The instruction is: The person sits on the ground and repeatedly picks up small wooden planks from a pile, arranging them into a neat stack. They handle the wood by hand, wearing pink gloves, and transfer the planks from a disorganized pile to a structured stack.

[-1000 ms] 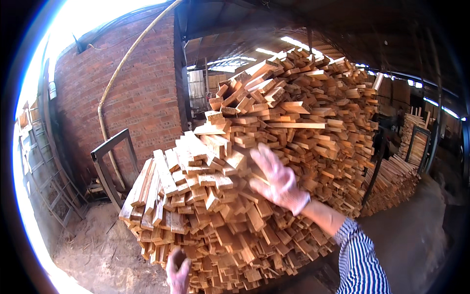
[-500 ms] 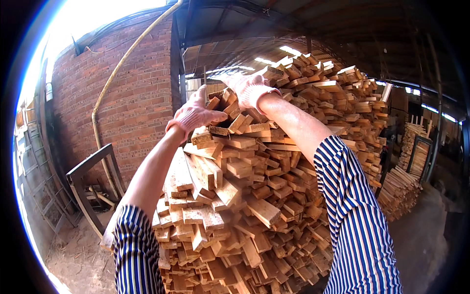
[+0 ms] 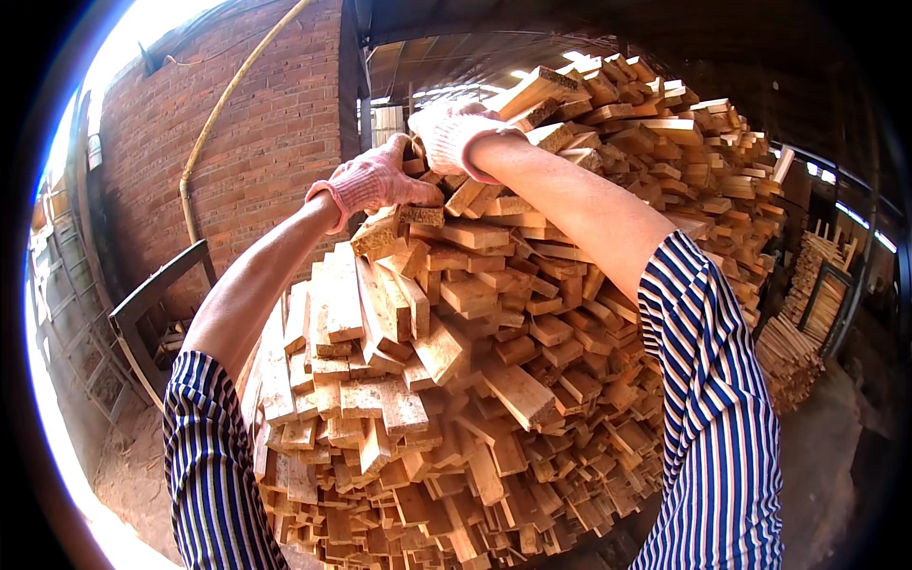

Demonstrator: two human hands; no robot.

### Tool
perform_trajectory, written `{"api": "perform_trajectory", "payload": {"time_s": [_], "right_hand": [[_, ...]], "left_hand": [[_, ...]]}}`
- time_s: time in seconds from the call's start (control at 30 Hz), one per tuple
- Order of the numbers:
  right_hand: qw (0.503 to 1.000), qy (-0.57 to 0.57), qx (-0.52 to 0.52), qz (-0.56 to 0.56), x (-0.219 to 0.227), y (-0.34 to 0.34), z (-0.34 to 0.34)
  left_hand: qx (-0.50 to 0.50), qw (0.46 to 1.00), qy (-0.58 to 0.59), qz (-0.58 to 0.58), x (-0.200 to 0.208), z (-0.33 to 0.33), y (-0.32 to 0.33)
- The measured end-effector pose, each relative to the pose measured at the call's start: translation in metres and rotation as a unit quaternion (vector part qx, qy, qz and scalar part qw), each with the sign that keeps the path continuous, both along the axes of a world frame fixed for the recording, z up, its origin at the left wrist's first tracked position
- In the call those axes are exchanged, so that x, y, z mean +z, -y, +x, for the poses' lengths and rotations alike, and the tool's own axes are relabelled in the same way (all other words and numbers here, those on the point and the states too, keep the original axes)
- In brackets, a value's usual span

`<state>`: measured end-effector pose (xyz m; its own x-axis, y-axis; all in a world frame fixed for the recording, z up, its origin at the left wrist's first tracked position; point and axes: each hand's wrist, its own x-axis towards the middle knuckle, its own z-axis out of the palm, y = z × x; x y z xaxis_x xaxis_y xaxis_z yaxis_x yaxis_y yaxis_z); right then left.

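Has gloved left hand [image 3: 375, 182] and right hand [image 3: 458, 138] close together at the far-left top of the lumber pile [image 3: 456, 351]. Has left thumb at a board end [image 3: 422, 218]. Cannot tell whether gripping anything, with fingertips partly hidden. Faces brick wall [image 3: 256, 142] at left, smaller stack [image 3: 791, 351] at far right.

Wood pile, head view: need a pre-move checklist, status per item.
1. Left hand and right hand gloved: ok, both in pale pink gloves.
2. Both hands at the wood pile: ok, close together at its upper left.
3. Firm grip: cannot tell, the view hides whether either hand holds a piece.
4. Forearms covered: not ok, bare between gloves and striped sleeves.
5. Pile evenly stacked: not ok, ends jut out unevenly and at differing angles.
6. Hands clear of the dark frame: ok, it stands lower left, apart from them.
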<state>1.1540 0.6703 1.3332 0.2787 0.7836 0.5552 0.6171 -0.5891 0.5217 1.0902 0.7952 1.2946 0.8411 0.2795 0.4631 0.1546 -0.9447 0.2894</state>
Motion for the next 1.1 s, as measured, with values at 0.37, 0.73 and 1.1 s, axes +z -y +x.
{"api": "perform_trajectory", "payload": {"time_s": [0.37,0.73,1.1], "right_hand": [[0.997,-0.065,0.021,0.042,-0.016,-0.032,-0.015],[0.844,-0.409,0.346,0.040,-0.031,0.148,-0.174],[0.327,-0.855,0.375,0.147,-0.283,0.104,-0.149]], "left_hand": [[-0.035,0.991,0.091,0.095,-0.030,0.002,-0.065],[-0.083,0.954,0.139,0.254,-0.039,-0.225,0.104],[-0.062,0.989,0.023,0.129,-0.241,-0.329,0.188]]}}
